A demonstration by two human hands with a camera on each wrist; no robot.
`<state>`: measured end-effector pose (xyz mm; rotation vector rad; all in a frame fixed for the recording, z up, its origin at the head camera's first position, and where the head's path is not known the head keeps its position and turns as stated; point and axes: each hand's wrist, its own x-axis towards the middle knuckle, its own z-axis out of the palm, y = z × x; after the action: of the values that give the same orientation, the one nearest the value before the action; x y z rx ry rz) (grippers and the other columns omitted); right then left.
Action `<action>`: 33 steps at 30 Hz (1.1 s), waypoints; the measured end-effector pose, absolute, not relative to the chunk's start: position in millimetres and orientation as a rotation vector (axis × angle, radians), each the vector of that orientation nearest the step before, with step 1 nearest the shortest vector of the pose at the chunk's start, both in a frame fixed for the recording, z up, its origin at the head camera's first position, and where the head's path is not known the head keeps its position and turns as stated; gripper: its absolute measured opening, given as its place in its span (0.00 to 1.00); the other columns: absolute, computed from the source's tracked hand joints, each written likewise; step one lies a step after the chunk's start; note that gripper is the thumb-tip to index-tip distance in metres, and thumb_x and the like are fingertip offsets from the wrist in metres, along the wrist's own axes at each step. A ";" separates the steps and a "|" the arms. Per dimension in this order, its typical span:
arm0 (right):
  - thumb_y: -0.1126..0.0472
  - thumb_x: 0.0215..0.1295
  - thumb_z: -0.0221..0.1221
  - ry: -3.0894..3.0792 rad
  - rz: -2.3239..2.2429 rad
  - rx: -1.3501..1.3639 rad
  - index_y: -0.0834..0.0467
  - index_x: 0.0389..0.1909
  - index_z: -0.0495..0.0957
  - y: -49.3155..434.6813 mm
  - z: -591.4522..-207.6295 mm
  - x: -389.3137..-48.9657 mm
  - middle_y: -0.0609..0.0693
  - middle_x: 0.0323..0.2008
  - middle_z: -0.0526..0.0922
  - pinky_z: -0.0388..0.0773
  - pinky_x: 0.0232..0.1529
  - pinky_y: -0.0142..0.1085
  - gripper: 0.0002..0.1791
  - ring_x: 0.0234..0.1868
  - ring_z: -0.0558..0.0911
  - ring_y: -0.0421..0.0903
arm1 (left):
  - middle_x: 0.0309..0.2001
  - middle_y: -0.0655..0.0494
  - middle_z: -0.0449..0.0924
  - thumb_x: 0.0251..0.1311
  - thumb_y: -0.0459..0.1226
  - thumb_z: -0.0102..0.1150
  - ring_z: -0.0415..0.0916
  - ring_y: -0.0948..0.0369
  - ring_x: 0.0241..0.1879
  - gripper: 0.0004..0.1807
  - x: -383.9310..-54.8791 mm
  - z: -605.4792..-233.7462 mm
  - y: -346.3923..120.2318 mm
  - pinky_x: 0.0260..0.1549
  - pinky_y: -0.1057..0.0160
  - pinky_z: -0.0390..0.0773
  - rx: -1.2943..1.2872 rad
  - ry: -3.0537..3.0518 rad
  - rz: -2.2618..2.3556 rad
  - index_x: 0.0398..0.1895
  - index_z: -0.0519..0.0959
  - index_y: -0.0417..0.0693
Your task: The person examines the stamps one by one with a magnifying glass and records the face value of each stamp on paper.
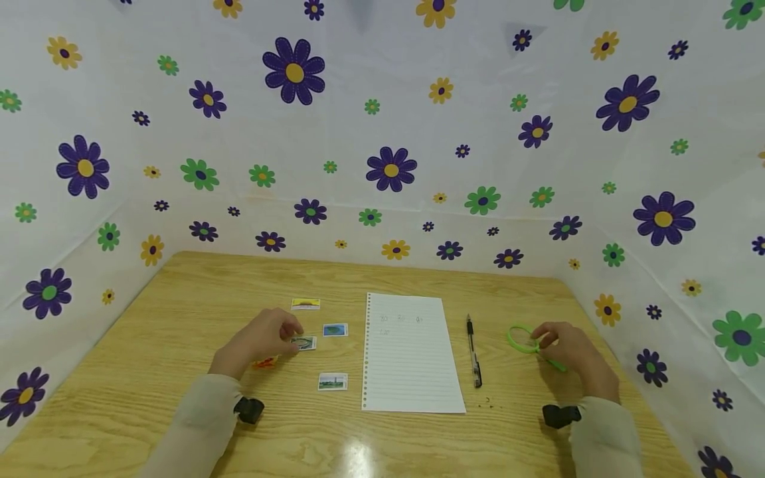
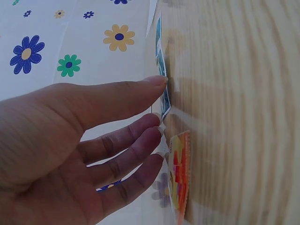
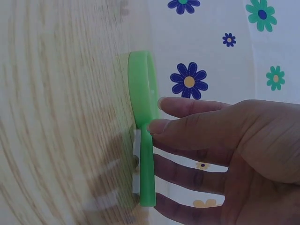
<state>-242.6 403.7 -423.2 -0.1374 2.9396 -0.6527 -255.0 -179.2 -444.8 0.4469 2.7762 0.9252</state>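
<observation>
My left hand [image 1: 269,338] reaches low over the table, thumb and fingers apart, with the fingertips at the left edge of a postage stamp [image 1: 307,343]. In the left wrist view the thumb overlaps that stamp [image 2: 165,102]. A red-and-orange stamp [image 2: 180,173] lies under the same hand, partly hidden in the head view. On the right, my right hand [image 1: 564,345] pinches a green magnifying glass [image 1: 521,340] where its ring meets the handle. The right wrist view shows the thumb across that neck and the other fingertips along the green handle [image 3: 147,173].
Around the left hand lie a yellow stamp [image 1: 306,304], a blue stamp [image 1: 335,330] and a green landscape stamp [image 1: 333,381]. A lined sheet [image 1: 412,372] with handwritten numbers is mid-table. Beside it lies a black pen [image 1: 473,352]. A flowered cloth [image 1: 340,133] encloses the table.
</observation>
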 end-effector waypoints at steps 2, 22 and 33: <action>0.70 0.59 0.66 2.934 -0.658 -0.127 0.63 0.47 0.83 402.8 -423.0 -242.6 0.62 0.40 0.86 0.81 0.43 0.54 0.14 0.44 0.82 0.61 | 0.44 0.50 0.85 0.57 0.33 0.74 0.79 0.56 0.43 0.13 -255.5 -445.7 -178.7 0.51 0.49 0.83 0.447 2.775 0.924 0.46 0.87 0.41; 0.73 0.58 0.65 2.936 -0.625 -0.121 0.62 0.40 0.84 403.5 -427.5 -246.1 0.61 0.37 0.85 0.81 0.43 0.54 0.09 0.41 0.82 0.58 | 0.38 0.52 0.83 0.56 0.31 0.74 0.74 0.58 0.37 0.08 -254.8 -444.7 -182.0 0.42 0.55 0.81 0.492 2.779 0.915 0.38 0.86 0.45; 0.72 0.58 0.66 2.967 -0.611 -0.159 0.61 0.36 0.83 403.7 -430.2 -247.0 0.60 0.35 0.86 0.80 0.39 0.50 0.06 0.39 0.82 0.57 | 0.40 0.52 0.84 0.57 0.31 0.74 0.76 0.58 0.39 0.07 -254.2 -444.3 -181.6 0.45 0.52 0.83 0.457 2.778 0.909 0.38 0.87 0.45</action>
<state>-247.0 403.7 -430.2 -0.1587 2.9667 -0.6111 -254.2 -181.6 -444.3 0.4565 2.7781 0.9085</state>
